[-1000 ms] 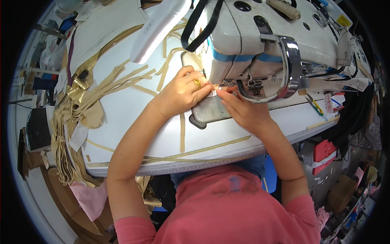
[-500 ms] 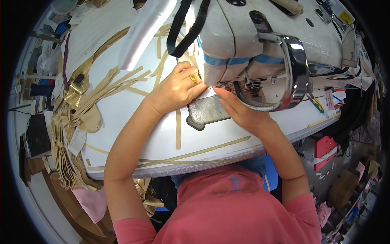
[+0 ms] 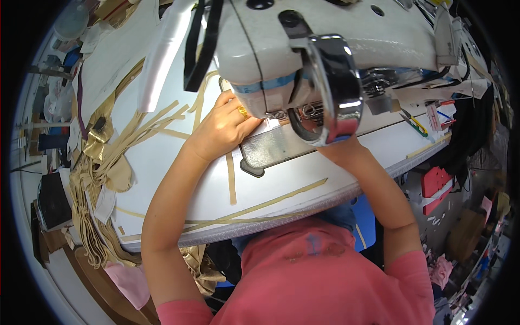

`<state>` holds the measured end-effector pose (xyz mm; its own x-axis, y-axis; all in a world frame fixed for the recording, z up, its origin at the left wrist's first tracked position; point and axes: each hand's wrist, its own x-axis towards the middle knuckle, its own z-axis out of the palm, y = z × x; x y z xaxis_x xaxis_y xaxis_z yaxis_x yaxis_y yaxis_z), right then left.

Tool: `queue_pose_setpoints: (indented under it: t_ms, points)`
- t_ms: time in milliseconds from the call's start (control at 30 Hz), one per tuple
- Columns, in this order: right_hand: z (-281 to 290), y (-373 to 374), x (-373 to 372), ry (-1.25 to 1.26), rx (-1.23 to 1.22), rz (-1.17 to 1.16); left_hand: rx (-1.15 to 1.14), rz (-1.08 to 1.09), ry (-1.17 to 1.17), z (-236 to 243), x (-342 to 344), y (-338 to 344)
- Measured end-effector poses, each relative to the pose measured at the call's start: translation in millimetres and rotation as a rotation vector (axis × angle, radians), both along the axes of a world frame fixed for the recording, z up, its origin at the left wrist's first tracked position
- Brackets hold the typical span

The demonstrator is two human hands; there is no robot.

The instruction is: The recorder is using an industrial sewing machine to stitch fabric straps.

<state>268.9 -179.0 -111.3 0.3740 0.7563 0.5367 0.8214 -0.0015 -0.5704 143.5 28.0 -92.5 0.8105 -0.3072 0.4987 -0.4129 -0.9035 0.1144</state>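
Working at a sewing machine (image 3: pixel 395 49) on a table (image 3: pixel 157 184) edged with a ruler (image 3: pixel 216 233) too small to read — with left hand (image 3: pixel 223 127) curled just beside the machine, grasp unclear, right hand (image 3: pixel 344 153) mostly behind a loop (image 3: pixel 335 67) — open or closed, impossible to tell.

The left head-worn fisheye camera looks steeply down from close range onto the table (image 3: pixel 151 179), with the sewing machine (image 3: pixel 379 40) at one o'clock and the wearer's pink shirt (image 3: pixel 303 276) near six.
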Motion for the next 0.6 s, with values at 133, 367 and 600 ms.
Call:
queue_pose_setpoints:
  t_ms: [133,367,600]
  points:
    - [9.2,1.5,6.5,-0.039,0.05,-0.074,0.012,-0.01,-0.007,-4.0,-1.5,3.0]
    - [5.0,5.7,9.0,0.129,0.116,-0.068,-0.022,-0.017,-0.01,-7.7,-1.0,2.9]
    - [4.2,3.9,9.2,0.152,0.115,-0.08,-0.029,-0.014,0.023,-7.2,-0.6,4.3]
